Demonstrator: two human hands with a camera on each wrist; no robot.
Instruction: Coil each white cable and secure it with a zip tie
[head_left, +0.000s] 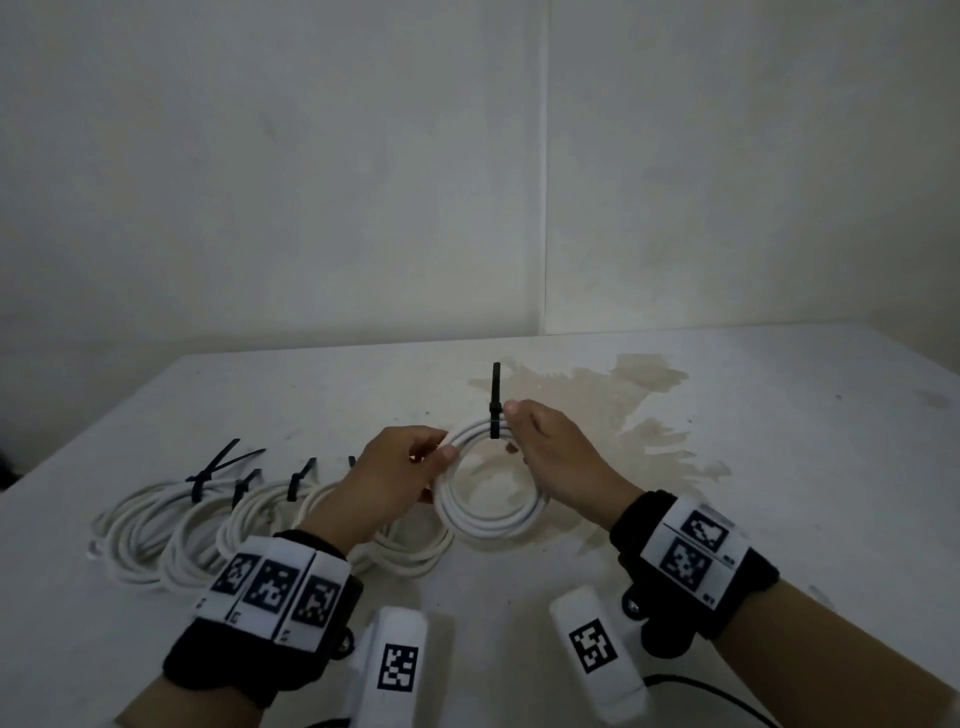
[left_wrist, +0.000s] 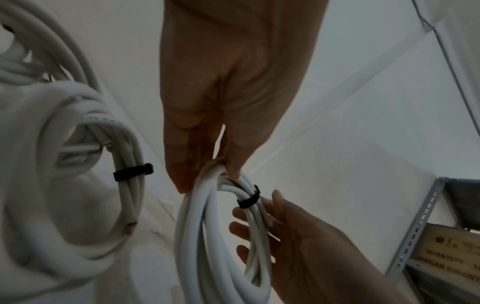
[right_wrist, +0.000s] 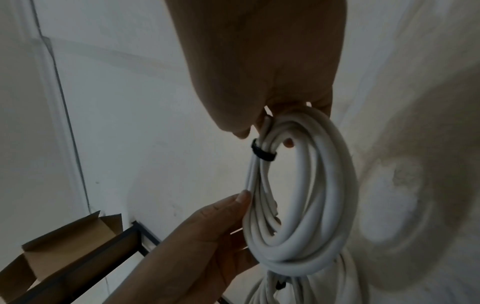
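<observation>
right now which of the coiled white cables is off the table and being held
The rightmost coil, with its black zip tie pointing up. The left hand and right hand grip it; the other tied coils lie flat on the table.

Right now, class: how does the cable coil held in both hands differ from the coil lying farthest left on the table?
The held coil is gripped by the left hand and right hand; the far-left coil lies untouched on the table. The held coil's zip tie points straight up; the far-left coil's zip tie slants sideways. Both are white coils bound with black ties.
</observation>
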